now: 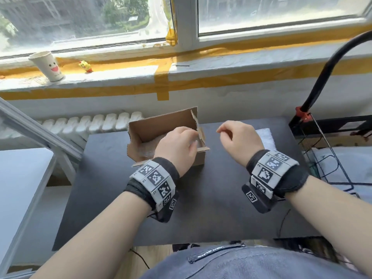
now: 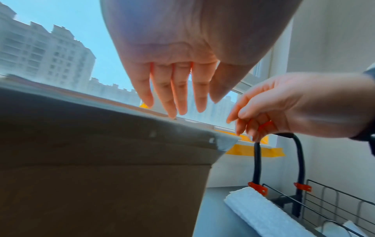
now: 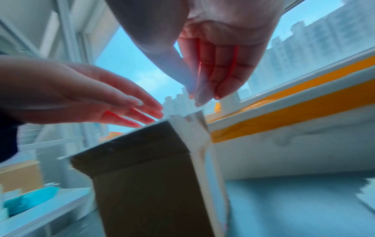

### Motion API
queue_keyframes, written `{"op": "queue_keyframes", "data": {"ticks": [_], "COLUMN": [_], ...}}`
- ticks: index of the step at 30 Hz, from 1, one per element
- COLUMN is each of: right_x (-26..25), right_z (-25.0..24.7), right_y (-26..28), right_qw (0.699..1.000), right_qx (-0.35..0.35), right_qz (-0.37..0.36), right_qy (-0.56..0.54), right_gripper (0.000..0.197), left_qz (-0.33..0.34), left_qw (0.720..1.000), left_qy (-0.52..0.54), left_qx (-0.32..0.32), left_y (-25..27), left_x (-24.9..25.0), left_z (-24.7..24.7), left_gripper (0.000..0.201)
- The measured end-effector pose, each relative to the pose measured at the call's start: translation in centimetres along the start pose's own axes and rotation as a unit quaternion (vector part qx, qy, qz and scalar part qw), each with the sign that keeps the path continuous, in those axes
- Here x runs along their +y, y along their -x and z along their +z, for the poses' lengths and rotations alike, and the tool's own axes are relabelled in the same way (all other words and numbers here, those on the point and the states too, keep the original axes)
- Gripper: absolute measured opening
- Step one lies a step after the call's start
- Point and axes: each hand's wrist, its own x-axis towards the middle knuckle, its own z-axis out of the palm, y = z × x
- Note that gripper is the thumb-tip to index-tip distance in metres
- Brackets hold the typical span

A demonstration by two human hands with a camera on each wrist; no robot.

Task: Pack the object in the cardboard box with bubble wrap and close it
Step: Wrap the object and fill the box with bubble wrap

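The cardboard box (image 1: 161, 135) stands open on the dark table (image 1: 201, 208), its flaps up, and bubble wrap (image 1: 148, 148) lies inside on the bottom, below the left fingertips; whether an object sits in the wrap cannot be told. The left hand (image 1: 177, 146) reaches over the box's near right corner, palm down, its fingers (image 2: 178, 96) straight and close together, their tips just above the box's upper edge and near the right side flap (image 1: 201, 133); they hold nothing. The right hand (image 1: 237, 141) hovers just right of that flap, apart from the box, its fingers (image 2: 243, 118) loosely bent with thumb and forefinger tips close together, and nothing shows between them. Beyond the right fingers a white foam sheet (image 1: 265, 137) lies on the table, and further right stand a black wire rack (image 1: 322, 158) and a black hose (image 1: 332, 63). Far past the left fingers, on the windowsill (image 1: 221, 67), stand a paper cup (image 1: 48, 66) and a small yellow toy (image 1: 86, 66).
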Motion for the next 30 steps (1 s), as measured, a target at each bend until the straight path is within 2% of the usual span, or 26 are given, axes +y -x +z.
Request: {"op": "queue_keyframes", "data": {"ticks": [3,5,9,13,16,21,27,30], "right_x": [4.1,6.9,12.1,15.5,16.6,17.1,17.6,17.7], "right_z": [-0.8,-0.9,-1.3,-1.4,-1.0,-0.2,-0.3,-0.7], "right_y": [0.3,0.8,2.2,3.6,4.0,3.7,3.4,3.3], "right_qw": [0.996,0.990,0.970,0.947,0.938,0.935,0.951,0.957], "right_qx": [-0.018,-0.032,-0.056,-0.089,-0.118,-0.139,-0.109,-0.099], "right_qz": [0.088,0.141,0.235,0.299,0.313,0.305,0.278,0.269], "right_qy": [0.001,0.001,0.015,0.073,0.097,0.112,0.074,0.034], "right_gripper": [0.024,0.025,0.032,0.045,0.053,0.057,0.040,0.039], "left_qz": [0.056,0.073,0.076,0.069,0.064,0.040,0.010,0.005], "left_qw": [0.998,0.996,0.989,0.985,0.983,0.981,0.980,0.981], "left_qy": [0.021,0.025,0.010,-0.004,-0.006,-0.014,-0.028,-0.028], "left_qx": [-0.017,-0.052,-0.124,-0.157,-0.169,-0.189,-0.196,-0.193], "left_y": [-0.5,-0.8,-1.4,-1.4,-1.3,-0.9,-0.5,-0.6], "left_x": [2.8,4.3,6.5,8.3,9.4,10.0,9.8,9.8], "left_z": [1.4,2.6,5.1,7.0,7.9,9.0,9.4,9.5], "left_gripper": [0.031,0.030,0.029,0.030,0.030,0.030,0.031,0.031]}}
